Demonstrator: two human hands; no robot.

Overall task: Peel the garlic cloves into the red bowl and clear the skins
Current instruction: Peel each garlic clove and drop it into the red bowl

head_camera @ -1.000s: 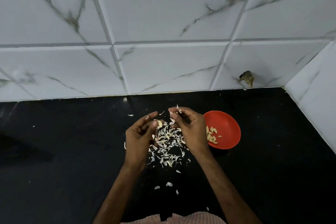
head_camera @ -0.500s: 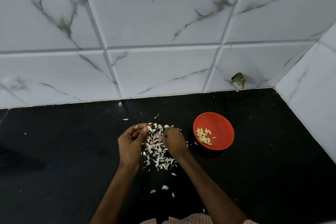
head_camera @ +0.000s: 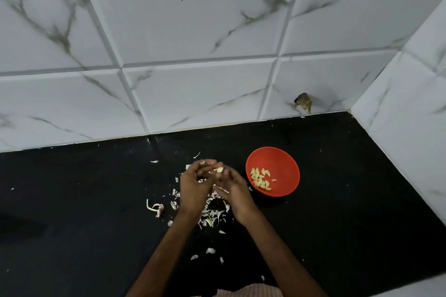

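One garlic clove (head_camera: 219,170) is pinched for peeling in the curled fingers of my left hand (head_camera: 193,188) and right hand (head_camera: 235,191), and next, I think, it must drop into the red bowl (head_camera: 286,166).

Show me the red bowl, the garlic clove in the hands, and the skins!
red bowl (head_camera: 282,161): head view, bare inner wall.
garlic clove (head_camera: 219,170): head view, pale exposed tip.
skins (head_camera: 209,220): head view, pile's near part.
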